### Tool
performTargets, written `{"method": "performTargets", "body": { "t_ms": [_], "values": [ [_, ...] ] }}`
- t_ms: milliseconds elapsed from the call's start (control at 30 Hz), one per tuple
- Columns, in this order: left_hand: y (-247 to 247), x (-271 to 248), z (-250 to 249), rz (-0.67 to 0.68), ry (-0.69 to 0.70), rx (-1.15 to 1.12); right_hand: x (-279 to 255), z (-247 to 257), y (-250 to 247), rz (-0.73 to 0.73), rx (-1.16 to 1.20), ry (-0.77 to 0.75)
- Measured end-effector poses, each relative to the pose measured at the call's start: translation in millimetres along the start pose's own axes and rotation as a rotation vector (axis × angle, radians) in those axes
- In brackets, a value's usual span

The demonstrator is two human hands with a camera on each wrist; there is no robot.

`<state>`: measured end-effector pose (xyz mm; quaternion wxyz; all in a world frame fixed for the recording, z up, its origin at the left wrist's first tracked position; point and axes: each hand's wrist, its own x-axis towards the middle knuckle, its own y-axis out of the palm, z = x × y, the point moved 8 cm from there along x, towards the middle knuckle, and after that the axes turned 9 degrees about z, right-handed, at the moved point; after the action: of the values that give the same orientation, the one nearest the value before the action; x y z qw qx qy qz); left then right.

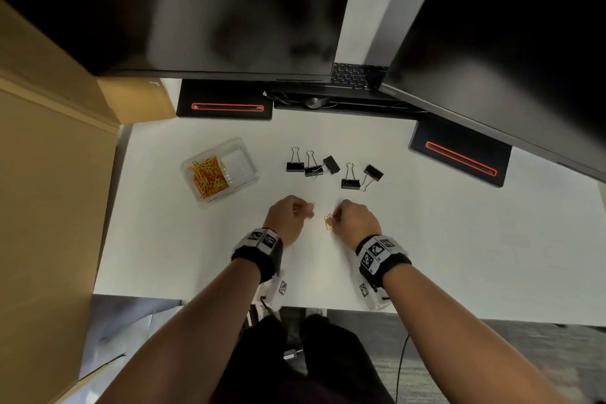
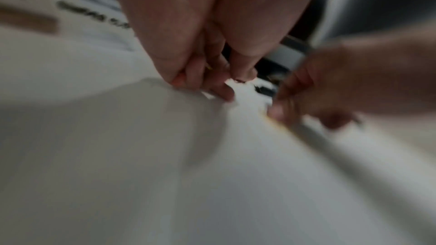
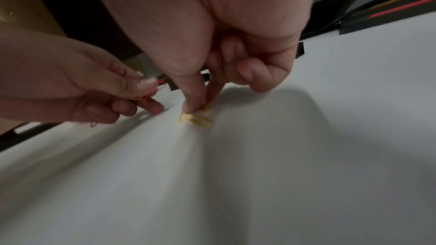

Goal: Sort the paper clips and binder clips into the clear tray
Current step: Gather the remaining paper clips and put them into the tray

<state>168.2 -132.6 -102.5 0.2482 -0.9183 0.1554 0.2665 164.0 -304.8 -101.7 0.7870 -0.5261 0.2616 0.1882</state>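
Observation:
The clear tray (image 1: 236,165) sits at the left of the white table, with a heap of yellow and orange paper clips (image 1: 207,176) in its left compartment. Several black binder clips (image 1: 331,163) lie in a loose row beyond my hands. My left hand (image 1: 306,209) has curled fingers, and in the right wrist view my left hand (image 3: 146,90) pinches a few thin paper clips. My right hand (image 1: 337,215) pinches with thumb and forefinger at a few yellow paper clips (image 3: 197,119) lying on the table (image 1: 329,222). The left wrist view is blurred.
Two dark monitors overhang the back of the table, each with a black base (image 1: 226,104) marked by a red line. A keyboard (image 1: 354,75) lies between them. A brown cardboard box (image 1: 49,174) stands along the left edge. The table's front edge (image 1: 229,300) is near my wrists.

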Motion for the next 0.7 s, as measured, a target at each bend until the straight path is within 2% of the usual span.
{"method": "performTargets", "body": {
  "t_ms": [33, 133, 167, 233, 300, 400, 467, 600, 700],
  "values": [
    [-1, 0, 0, 0.031, -0.028, -0.219, 2, -1, 1, 0.017, 0.03, 0.014],
    [13, -4, 2, 0.148, -0.156, -1.137, 2, -2, 1, 0.046, 0.207, -0.012],
    [18, -6, 1, 0.179, -0.194, -1.371, 1, -3, 0, 0.049, 0.287, -0.037],
    [24, -10, 2, 0.206, -0.253, -1.623, 0, -8, -2, 0.053, 0.462, -0.056],
    [27, -14, 3, 0.214, -0.274, -1.694, -2, -15, -5, 0.061, 0.682, -0.053],
    [28, -18, 2, 0.207, -0.301, -1.67, -6, -22, -4, 0.099, 1.055, -0.035],
    [29, -18, 3, 0.203, -0.337, -1.62, -8, -28, -6, 0.079, 1.157, -0.024],
    [33, -15, 2, 0.236, -0.355, -1.545, -11, -36, -8, 0.046, 1.084, -0.024],
    [32, -15, -4, 0.275, -0.291, -1.531, -10, -37, -13, 0.021, 0.822, -0.027]
  ]
}}
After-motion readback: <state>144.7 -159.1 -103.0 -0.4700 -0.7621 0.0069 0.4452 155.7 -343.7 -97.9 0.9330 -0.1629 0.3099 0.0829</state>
